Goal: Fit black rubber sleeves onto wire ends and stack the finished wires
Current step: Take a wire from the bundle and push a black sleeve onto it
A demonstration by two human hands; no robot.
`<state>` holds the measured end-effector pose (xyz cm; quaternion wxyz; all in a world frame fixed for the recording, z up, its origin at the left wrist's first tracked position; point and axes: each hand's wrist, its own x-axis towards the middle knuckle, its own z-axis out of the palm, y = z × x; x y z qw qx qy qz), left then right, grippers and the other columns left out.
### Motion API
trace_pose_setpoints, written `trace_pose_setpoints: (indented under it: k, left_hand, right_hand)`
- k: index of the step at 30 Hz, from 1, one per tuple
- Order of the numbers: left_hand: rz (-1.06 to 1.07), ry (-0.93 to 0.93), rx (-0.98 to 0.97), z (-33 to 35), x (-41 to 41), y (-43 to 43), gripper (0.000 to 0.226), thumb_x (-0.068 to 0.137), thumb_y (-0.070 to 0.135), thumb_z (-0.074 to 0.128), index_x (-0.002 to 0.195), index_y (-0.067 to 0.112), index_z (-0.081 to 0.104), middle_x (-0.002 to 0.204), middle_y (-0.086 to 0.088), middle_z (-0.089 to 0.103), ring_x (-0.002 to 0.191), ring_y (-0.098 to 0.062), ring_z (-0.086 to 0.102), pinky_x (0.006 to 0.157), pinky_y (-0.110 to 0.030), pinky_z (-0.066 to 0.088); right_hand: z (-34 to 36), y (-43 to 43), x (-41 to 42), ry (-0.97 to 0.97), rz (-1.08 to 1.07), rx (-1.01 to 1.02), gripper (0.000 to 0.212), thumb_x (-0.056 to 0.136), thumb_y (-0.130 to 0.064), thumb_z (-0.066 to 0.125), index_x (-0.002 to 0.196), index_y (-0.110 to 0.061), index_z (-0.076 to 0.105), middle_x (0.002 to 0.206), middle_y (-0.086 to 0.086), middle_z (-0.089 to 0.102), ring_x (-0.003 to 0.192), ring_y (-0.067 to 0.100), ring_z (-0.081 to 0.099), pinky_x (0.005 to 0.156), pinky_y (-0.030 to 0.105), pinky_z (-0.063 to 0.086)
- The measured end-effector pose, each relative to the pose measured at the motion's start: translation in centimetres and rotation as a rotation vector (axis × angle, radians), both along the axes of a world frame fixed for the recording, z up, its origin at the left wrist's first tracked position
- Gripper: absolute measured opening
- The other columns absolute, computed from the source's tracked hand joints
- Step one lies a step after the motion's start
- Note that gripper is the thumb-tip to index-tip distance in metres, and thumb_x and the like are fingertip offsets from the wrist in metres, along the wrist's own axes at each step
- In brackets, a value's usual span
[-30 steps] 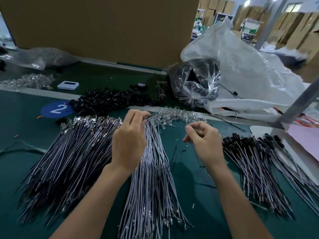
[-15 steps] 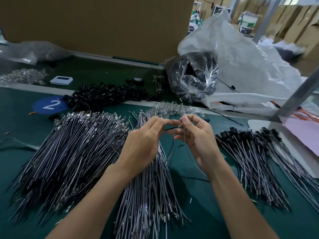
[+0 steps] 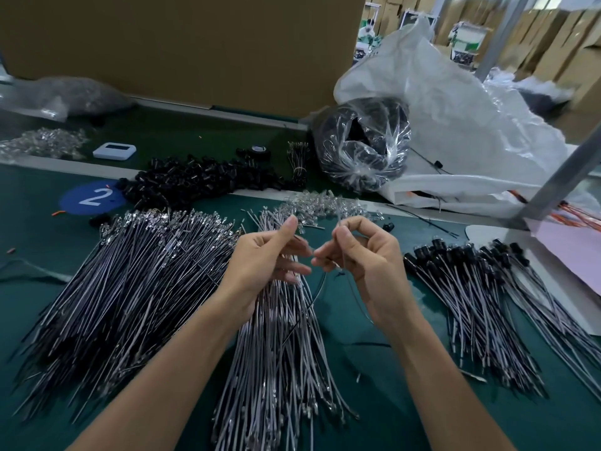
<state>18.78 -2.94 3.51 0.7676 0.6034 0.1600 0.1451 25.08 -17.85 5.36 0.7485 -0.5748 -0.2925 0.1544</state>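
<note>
Head view: my left hand (image 3: 266, 255) and right hand (image 3: 367, 255) meet fingertip to fingertip at frame centre, both pinching one wire (image 3: 317, 288) at its end. Its length hangs toward lower left. No sleeve shows on it. The sleeve pile (image 3: 195, 180) lies upper left, nearer my left hand.

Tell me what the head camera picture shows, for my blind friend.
A left hand and right hand pinch thin dark wires above a green table, with bare grey wire bundles left and black-sleeved finished wires right.

bare green mat (image 3: 380, 395) between the middle wire pile (image 3: 279, 353) and the sleeved wires (image 3: 471, 304); sleeve heap (image 3: 195, 180) behind
</note>
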Motion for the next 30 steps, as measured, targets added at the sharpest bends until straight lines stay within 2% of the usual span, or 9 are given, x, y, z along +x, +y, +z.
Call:
trace_pose_setpoints:
  k: [2, 7, 10, 13, 17, 21, 23, 27, 30]
  left_hand:
    - [0.041, -0.072, -0.116, 0.2, 0.1, 0.2, 0.021, 0.087, 0.027, 0.065, 0.09, 0.008, 0.074, 0.086, -0.011, 0.076, 0.059, -0.015, 0.069, 0.05, -0.021, 0.054]
    - [0.169, -0.101, -0.204, 0.2, 0.0, 0.9, 0.022, 0.094, 0.023, 0.058, 0.095, 0.008, 0.073, 0.084, -0.006, 0.075, 0.058, -0.012, 0.065, 0.048, -0.019, 0.05]
    - [0.2, -0.098, -0.147, 0.2, 0.1, 0.7, 0.016, 0.096, 0.015, 0.057, 0.096, 0.006, 0.071, 0.081, -0.005, 0.075, 0.06, -0.012, 0.066, 0.049, -0.019, 0.051]
    - [0.198, -0.087, 0.043, 0.1, 0.2, -0.1, 0.011, 0.095, 0.01, 0.059, 0.096, 0.008, 0.07, 0.08, -0.006, 0.076, 0.063, -0.015, 0.07, 0.053, -0.022, 0.055]
    - [0.044, -0.115, 0.082, 0.1, 0.2, -1.5, 0.009, 0.09, 0.01, 0.067, 0.092, 0.01, 0.076, 0.082, -0.004, 0.076, 0.067, -0.014, 0.069, 0.056, -0.023, 0.056]
    - [0.019, -0.151, -0.009, -0.1, 0.4, -1.3, 0.015, 0.085, 0.01, 0.068, 0.097, 0.011, 0.077, 0.075, 0.01, 0.069, 0.061, -0.002, 0.054, 0.056, -0.017, 0.048]
    - [0.005, -0.157, -0.056, -0.2, 0.4, -1.3, 0.015, 0.083, 0.01, 0.069, 0.096, 0.011, 0.077, 0.078, 0.005, 0.071, 0.06, -0.004, 0.051, 0.055, -0.017, 0.045]
    - [-0.062, -0.175, -0.13, 0.1, 0.3, -1.0, 0.023, 0.078, 0.015, 0.068, 0.099, 0.008, 0.075, 0.073, -0.001, 0.069, 0.059, -0.007, 0.056, 0.052, -0.018, 0.048]
    - [0.052, -0.149, -0.025, 0.2, 0.3, 0.2, 0.019, 0.088, 0.009, 0.067, 0.106, 0.009, 0.073, 0.079, -0.004, 0.072, 0.065, -0.012, 0.063, 0.057, -0.02, 0.054]
  right_hand:
    - [-0.2, 0.1, -0.1, -0.033, 0.01, -0.064, 0.01, 0.094, -0.012, 0.057, 0.085, -0.008, 0.058, 0.072, 0.014, 0.071, 0.064, 0.025, 0.068, 0.059, 0.028, 0.052]
    - [-0.7, -0.1, 0.5, -0.068, -0.05, -0.244, 0.014, 0.097, -0.005, 0.055, 0.084, -0.004, 0.058, 0.067, 0.011, 0.071, 0.06, 0.02, 0.067, 0.053, 0.024, 0.049]
    - [-1.1, -0.1, 1.0, -0.163, -0.151, -0.397, 0.015, 0.096, -0.007, 0.058, 0.082, -0.01, 0.062, 0.069, 0.005, 0.073, 0.06, 0.013, 0.065, 0.058, 0.022, 0.047]
    - [-1.3, 0.1, 1.0, -0.327, -0.321, -0.528, 0.011, 0.093, -0.014, 0.064, 0.083, -0.016, 0.066, 0.074, -0.004, 0.073, 0.061, 0.008, 0.063, 0.06, 0.024, 0.05]
    - [-1.2, 1.0, 0.2, -0.404, -0.473, -0.401, 0.011, 0.092, -0.014, 0.066, 0.081, -0.014, 0.067, 0.072, -0.007, 0.07, 0.066, 0.007, 0.065, 0.063, 0.021, 0.053]
    - [-1.7, 1.7, -0.7, -0.288, -0.423, -0.275, 0.012, 0.094, -0.011, 0.063, 0.083, -0.012, 0.065, 0.07, 0.001, 0.068, 0.062, 0.017, 0.067, 0.058, 0.027, 0.056]
    - [-1.9, 2.0, -0.9, -0.315, -0.396, -0.282, 0.011, 0.095, -0.011, 0.062, 0.084, -0.012, 0.066, 0.069, 0.003, 0.067, 0.059, 0.018, 0.065, 0.055, 0.028, 0.054]
    - [-2.2, 2.1, -0.5, -0.393, -0.449, -0.311, 0.01, 0.093, -0.01, 0.064, 0.085, -0.013, 0.066, 0.071, -0.003, 0.066, 0.063, 0.011, 0.061, 0.06, 0.026, 0.052]
    - [-2.5, 1.5, 0.3, -0.419, -0.53, -0.357, 0.012, 0.093, -0.008, 0.063, 0.082, -0.014, 0.064, 0.071, -0.004, 0.064, 0.064, 0.008, 0.058, 0.06, 0.019, 0.047]
